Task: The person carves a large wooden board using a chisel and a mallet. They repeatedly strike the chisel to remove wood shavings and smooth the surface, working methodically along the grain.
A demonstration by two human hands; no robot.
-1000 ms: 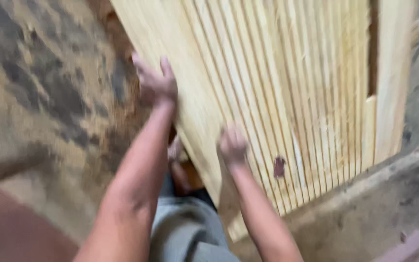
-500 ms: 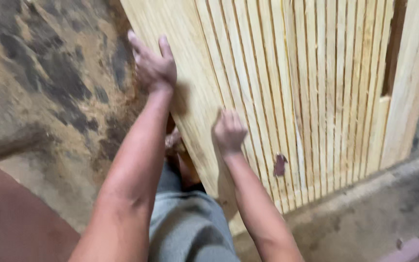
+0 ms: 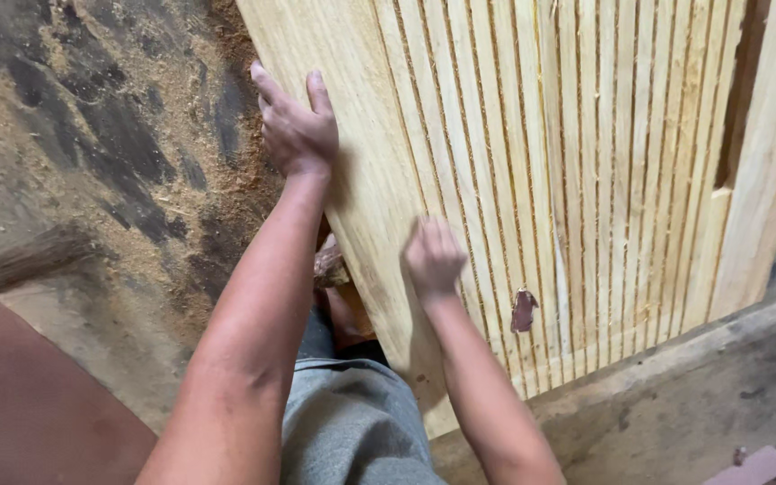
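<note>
Two bare forearms and hands, no sleeves.
Left hand [image 3: 294, 130] at eleven o'clock, right hand [image 3: 433, 258] centre; grey trousers [image 3: 352, 427] at six o'clock.

Single head cam, looking steeply down and close in; slatted panel [image 3: 586, 180] from 12 to 3 o'clock, sawdusty floor [image 3: 92, 180] at 9.

A woodworking shop, rough and dusty. Pale slatted wood panel [image 3: 586, 180] filling twelve to three o'clock, freshly cut, with frayed fibres along the grooves and a dark knot hole [image 3: 524, 310] near five o'clock. Sawdust [image 3: 235, 171] heaped along the panel's edge at eleven o'clock and scattered over a stained concrete floor [image 3: 74, 162] from nine to eleven. Bare concrete ledge [image 3: 675, 404] at four o'clock.
</note>
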